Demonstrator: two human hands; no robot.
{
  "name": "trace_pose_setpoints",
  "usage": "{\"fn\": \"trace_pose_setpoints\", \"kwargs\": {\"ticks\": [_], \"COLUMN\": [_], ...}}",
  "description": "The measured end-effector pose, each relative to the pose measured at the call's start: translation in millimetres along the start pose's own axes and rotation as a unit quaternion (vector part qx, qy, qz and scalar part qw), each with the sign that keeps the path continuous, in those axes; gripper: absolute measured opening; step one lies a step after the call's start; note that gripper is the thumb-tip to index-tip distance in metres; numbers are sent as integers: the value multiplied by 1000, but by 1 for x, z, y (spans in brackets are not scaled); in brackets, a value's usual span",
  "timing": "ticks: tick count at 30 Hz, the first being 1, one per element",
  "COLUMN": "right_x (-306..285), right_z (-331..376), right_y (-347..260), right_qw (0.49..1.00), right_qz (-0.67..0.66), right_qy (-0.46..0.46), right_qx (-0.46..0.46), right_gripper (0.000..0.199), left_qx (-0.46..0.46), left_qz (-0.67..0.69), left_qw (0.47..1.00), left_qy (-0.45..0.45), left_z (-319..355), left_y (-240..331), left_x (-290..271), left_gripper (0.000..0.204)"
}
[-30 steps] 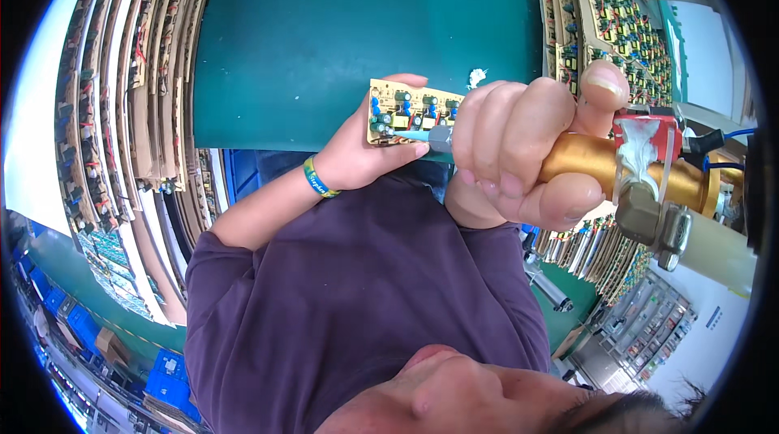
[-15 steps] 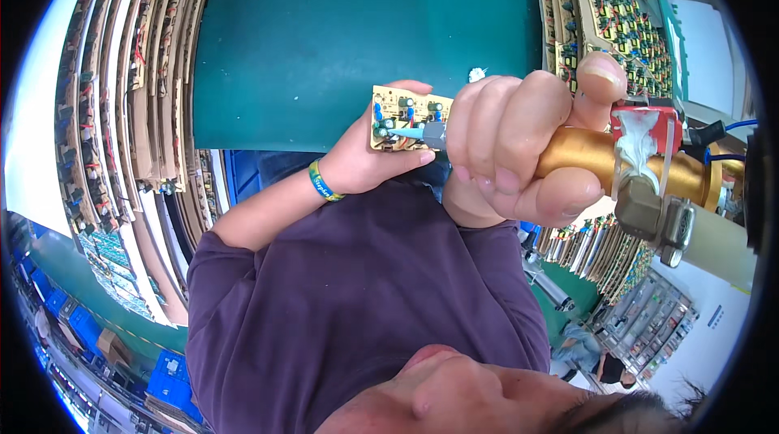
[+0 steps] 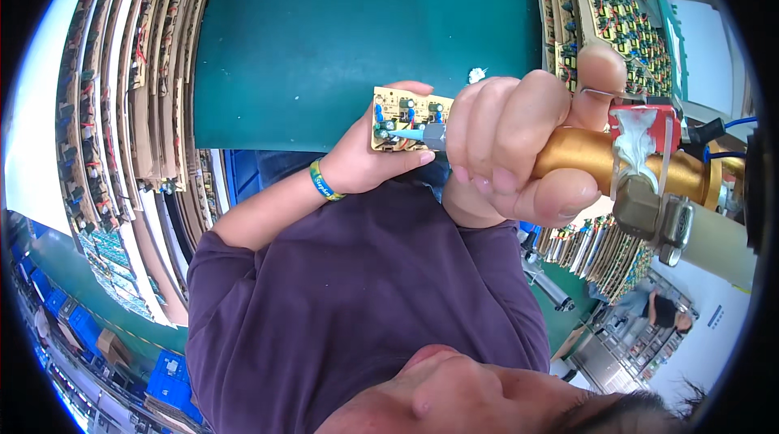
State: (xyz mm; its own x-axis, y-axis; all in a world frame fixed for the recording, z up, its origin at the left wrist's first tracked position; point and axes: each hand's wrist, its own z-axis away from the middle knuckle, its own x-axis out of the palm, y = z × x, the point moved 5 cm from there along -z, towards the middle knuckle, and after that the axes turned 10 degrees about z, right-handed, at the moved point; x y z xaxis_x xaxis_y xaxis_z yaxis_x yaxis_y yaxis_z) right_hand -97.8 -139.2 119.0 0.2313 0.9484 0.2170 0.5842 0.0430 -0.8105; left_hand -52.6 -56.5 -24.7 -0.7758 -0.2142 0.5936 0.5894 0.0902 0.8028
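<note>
A small tan circuit board [image 3: 384, 118] with green, blue and black parts is gripped at its edges by my left hand [image 3: 369, 156], which has a colored wristband. My right hand [image 3: 511, 138] wraps round a gold-barrelled glue dispensing gun [image 3: 572, 150]. One of its digits presses by the gun's red lever [image 3: 669, 127], and white paste is smeared beside that lever. From the front of the gun a pale blue tapered nozzle [image 3: 408, 134] reaches over the board, its tip at a round green-black component; whether it touches cannot be told. My right fingers hide the board's right end.
Stacked cardboard sheets [image 3: 174, 44] carrying boards line the left side. More board-filled trays [image 3: 625, 20] stand at the far right. A white blob [image 3: 476, 75] lies on the green table [image 3: 324, 28]. A hose [image 3: 718, 251] runs from the gun. Another person [image 3: 661, 310] is in the background.
My hands, the board and the nozzle stay almost where they were. The digit near the red lever has bent slightly toward it. In the background the other person has moved.
</note>
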Motion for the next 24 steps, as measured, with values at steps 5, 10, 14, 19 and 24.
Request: {"fn": "trace_pose_setpoints", "kwargs": {"ticks": [5, 10, 14, 19, 24], "right_x": [-5, -15, -15, -15, -15], "right_z": [-5, -3, 0, 0, 1], "right_y": [-1, 3, 1, 4, 4], "right_qw": [1000, 1000, 999, 999, 999], "right_qz": [15, 12, 12, 25, 22], "right_qy": [3, 13, 24, 4, 15], "right_qx": [-27, -19, -23, -24, -21], "right_gripper": [71, 64, 57, 51, 48], "left_qx": [-10, 20, 37, 30, 28], "left_qz": [-3, -17, -47, -40, -29], "left_qw": [1000, 1000, 998, 999, 999], "left_qy": [4, 6, -11, -15, -11], "left_z": [1, 2, -1, 0, 1], "left_y": [-4, -6, -6, -2, 0], "left_x": [-1, -6, -4, -2, 1], "left_gripper": [63, 62, 61, 60, 60]}}
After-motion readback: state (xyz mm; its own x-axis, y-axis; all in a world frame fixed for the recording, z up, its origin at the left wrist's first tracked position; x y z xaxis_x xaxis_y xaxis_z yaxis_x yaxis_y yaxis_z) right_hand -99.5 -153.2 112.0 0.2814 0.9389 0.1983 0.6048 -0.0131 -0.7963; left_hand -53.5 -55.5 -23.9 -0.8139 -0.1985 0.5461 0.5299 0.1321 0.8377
